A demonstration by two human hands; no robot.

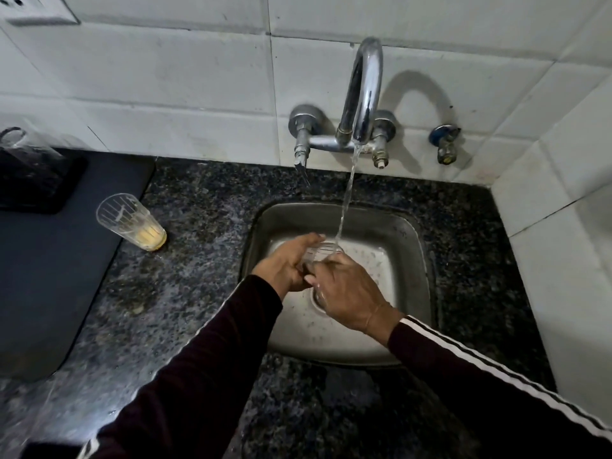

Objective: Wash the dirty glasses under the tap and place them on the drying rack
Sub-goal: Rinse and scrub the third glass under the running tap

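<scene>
Center frame, over the steel sink (pixel 410 246), both hands grip a clear glass (pixel 323 253) under the tap (pixel 362 94) stream: left hand (pixel 288 265) fingers curled round it, right hand (pixel 347 293) too. Second dirty glass (pixel 130 221) waits center-left on the counter, w/ a dark mat (pixel 49 276) beside it, prob the drying spot. Plenty of room leftward.

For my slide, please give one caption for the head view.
Both hands hold a glass under the running tap; another dirty glass waits.
</scene>
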